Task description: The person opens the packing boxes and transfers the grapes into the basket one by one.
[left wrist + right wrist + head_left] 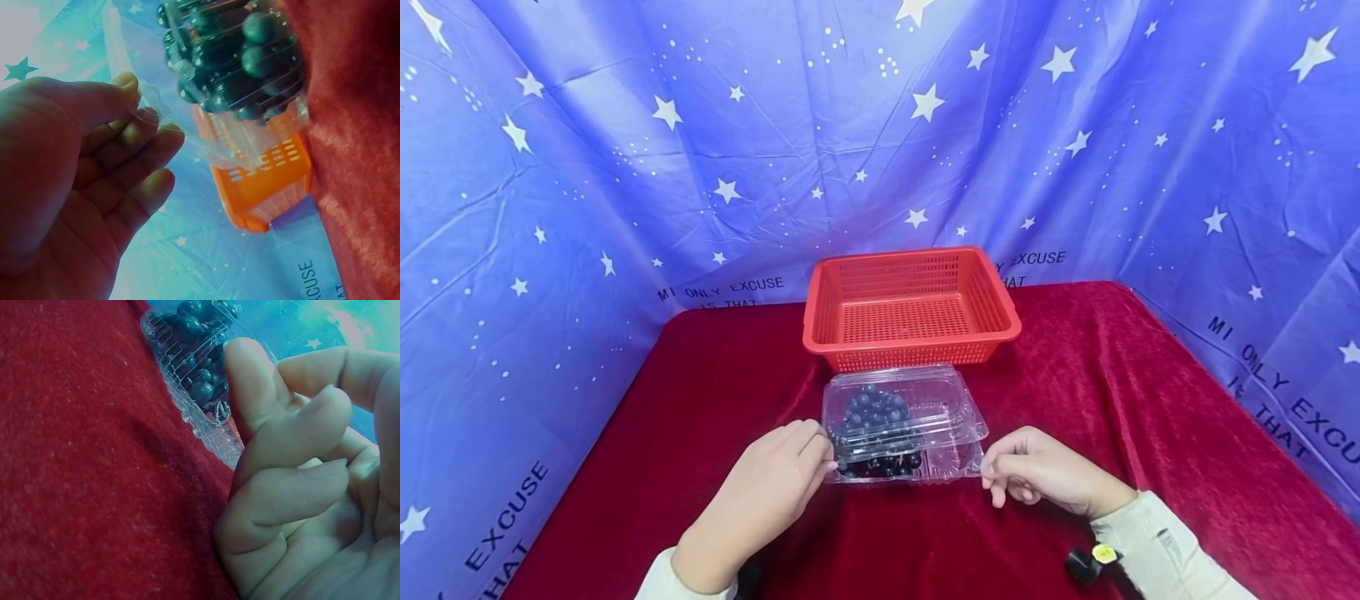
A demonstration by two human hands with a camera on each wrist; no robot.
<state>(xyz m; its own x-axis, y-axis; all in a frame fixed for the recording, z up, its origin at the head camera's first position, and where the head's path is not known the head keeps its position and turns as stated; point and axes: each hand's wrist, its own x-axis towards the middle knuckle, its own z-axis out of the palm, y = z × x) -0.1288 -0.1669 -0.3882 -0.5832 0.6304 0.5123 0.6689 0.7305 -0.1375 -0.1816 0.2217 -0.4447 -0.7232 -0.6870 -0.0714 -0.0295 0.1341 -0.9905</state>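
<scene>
A clear plastic clamshell box (951,458) sits on the cloth with a bunch of dark grapes (880,408) in its left part. Its transparent lid (936,408) is tilted over the grapes, its front edge apart from the base. My left hand (775,467) is at the box's left front corner; in the left wrist view, thumb and fingertips pinch the thin plastic edge (150,103). At the right front corner my right hand (1037,471) pinches the edge between thumb and index finger, the other fingers curled. The right wrist view partly hides that contact behind the fingers.
Directly behind the box stands a red perforated plastic basket (910,354). Dark red velvet cloth (917,542) covers the table. A blue star-patterned curtain (850,125) hangs around the back and sides. Near the right sleeve is a small black item with a yellow sticker (1103,553).
</scene>
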